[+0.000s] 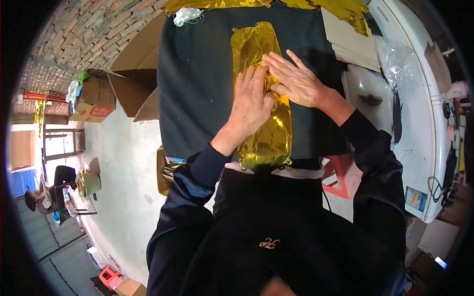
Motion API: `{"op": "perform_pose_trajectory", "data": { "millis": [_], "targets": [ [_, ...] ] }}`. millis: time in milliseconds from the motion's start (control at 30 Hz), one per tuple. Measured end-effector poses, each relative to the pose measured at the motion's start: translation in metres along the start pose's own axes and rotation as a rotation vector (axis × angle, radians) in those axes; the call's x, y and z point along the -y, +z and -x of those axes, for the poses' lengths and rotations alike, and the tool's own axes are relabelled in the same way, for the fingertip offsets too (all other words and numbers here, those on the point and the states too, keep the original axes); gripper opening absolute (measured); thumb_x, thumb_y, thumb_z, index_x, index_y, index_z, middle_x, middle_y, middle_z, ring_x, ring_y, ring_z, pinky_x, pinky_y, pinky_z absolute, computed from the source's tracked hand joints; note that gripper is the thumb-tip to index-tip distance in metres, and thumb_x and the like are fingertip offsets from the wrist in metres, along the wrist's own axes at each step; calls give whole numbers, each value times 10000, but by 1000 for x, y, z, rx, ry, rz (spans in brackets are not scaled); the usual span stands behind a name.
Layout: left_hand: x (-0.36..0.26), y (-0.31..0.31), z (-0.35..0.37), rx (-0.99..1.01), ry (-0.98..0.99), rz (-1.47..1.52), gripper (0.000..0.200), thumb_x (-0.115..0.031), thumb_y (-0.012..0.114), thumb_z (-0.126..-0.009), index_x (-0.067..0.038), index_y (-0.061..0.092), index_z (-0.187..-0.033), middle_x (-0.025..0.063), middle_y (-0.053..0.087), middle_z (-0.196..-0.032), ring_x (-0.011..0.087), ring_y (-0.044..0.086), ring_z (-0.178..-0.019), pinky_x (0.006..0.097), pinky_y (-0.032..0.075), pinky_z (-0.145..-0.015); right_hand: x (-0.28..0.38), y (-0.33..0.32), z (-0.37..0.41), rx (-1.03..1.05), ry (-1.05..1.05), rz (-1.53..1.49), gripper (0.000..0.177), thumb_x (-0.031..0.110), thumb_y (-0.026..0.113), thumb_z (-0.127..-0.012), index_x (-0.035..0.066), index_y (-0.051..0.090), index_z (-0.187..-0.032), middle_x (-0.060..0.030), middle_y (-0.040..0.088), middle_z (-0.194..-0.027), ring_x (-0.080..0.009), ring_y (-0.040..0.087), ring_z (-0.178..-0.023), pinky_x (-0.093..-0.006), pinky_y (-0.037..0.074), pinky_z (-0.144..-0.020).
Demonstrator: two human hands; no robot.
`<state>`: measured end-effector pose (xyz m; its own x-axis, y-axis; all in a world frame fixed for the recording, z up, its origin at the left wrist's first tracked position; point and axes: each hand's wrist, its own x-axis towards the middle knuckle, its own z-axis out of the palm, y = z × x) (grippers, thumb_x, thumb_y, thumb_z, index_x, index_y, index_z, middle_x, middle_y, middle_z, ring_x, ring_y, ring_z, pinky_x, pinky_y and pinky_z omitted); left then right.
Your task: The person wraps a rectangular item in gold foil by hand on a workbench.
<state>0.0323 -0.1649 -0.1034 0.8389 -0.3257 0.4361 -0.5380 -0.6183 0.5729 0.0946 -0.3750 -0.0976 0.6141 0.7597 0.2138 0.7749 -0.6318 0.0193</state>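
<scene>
A folded gold foil sheet (264,140), shiny and creased, lies lengthwise on a table with a dark cloth (192,93). Small tabs stick out at its corners. My left hand (252,98) rests flat on the foil's middle, fingers stretched toward the far end. From the right, my right hand (296,81) lies over the foil's right edge, its fingers extended and the thumb apart. The fingertips of both hands come close together near the foil's centre. Part of the foil is hidden under them.
More gold foil (217,5) lies along the table's far edge, near a white bundle of string (187,16). Flat cardboard sheets (348,39) and clear plastic bags (395,61) are at the right. An open cardboard box (133,91) stands left; a red stool (338,177) is below the table.
</scene>
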Motion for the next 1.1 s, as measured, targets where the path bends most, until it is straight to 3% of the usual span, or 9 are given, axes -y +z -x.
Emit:
{"op": "perform_pose_trajectory", "data": {
  "millis": [33, 133, 233, 500, 733, 833, 933, 1033, 1100],
  "targets": [
    [-3, -5, -2, 1, -2, 25, 672, -109, 562, -855, 71, 375, -1474, 291, 477, -1451, 486, 412, -1385, 583, 280, -1188, 0, 2, 1, -5, -1, 12, 658, 447, 402, -1080, 2, 366, -1562, -146, 341, -1648, -248, 238, -1565, -502, 103, -1280],
    [-9, -33, -13, 216, -314, 405, 631, -108, 543, -889, 39, 390, -1484, 283, 460, -1484, 471, 369, -1437, 535, 252, -1222, -4, 4, 2, -1, -35, 14, 687, 464, 369, -1080, -19, 343, -1568, -159, 329, -1650, -259, 218, -1570, -506, 96, -1277],
    [11, -50, -21, 186, -88, 106, 583, -98, 506, -992, -78, 364, -1557, 231, 404, -1584, 357, 307, -1531, 480, 187, -1272, -1, 4, 2, 20, -17, 8, 699, 472, 354, -1076, -14, 327, -1578, -157, 316, -1657, -259, 204, -1575, -513, 85, -1276],
    [44, -31, -54, 164, 281, -83, 539, -202, 570, -1034, -71, 427, -1537, 202, 465, -1553, 370, 353, -1503, 510, 264, -1236, -1, 8, 3, 31, 14, 25, 685, 489, 363, -1079, -1, 377, -1557, -167, 352, -1639, -270, 246, -1562, -517, 75, -1280],
    [57, -7, -53, 207, 381, -357, 601, -392, 426, -1084, -103, 332, -1603, 160, 354, -1635, 328, 321, -1521, 485, 239, -1245, -1, 12, 4, -43, 6, -4, 635, 467, 479, -1054, 11, 488, -1496, -189, 450, -1574, -284, 299, -1542, -529, 86, -1277],
    [57, -5, -52, 188, 373, -378, 610, -396, 394, -1091, -91, 306, -1612, 160, 327, -1647, 320, 315, -1523, 480, 230, -1248, 2, 12, 2, -129, -2, 28, 635, 456, 534, -1030, -4, 517, -1468, -192, 496, -1537, -290, 324, -1530, -545, 99, -1269],
    [57, -6, -52, 195, 372, -393, 617, -399, 383, -1091, -78, 299, -1611, 172, 338, -1639, 327, 323, -1517, 481, 232, -1247, 10, -1, 6, -104, 56, 84, 694, 356, 586, -984, 11, 390, -1553, -169, 386, -1616, -308, 289, -1540, -535, 73, -1273],
    [56, -5, -52, 190, 374, -391, 620, -401, 377, -1088, -73, 301, -1609, 178, 349, -1631, 332, 326, -1514, 486, 231, -1247, 26, -19, 14, -223, 84, 71, 663, 391, 618, -966, -41, 510, -1457, -184, 489, -1538, -297, 365, -1501, -550, 119, -1256],
    [56, -6, -52, 193, 390, -422, 613, -405, 384, -1085, -86, 317, -1604, 179, 358, -1626, 331, 327, -1513, 485, 231, -1248, 40, -28, 24, -173, 104, 12, 662, 371, 633, -952, -37, 510, -1460, -183, 478, -1547, -294, 366, -1499, -541, 115, -1258]
  ]
}}
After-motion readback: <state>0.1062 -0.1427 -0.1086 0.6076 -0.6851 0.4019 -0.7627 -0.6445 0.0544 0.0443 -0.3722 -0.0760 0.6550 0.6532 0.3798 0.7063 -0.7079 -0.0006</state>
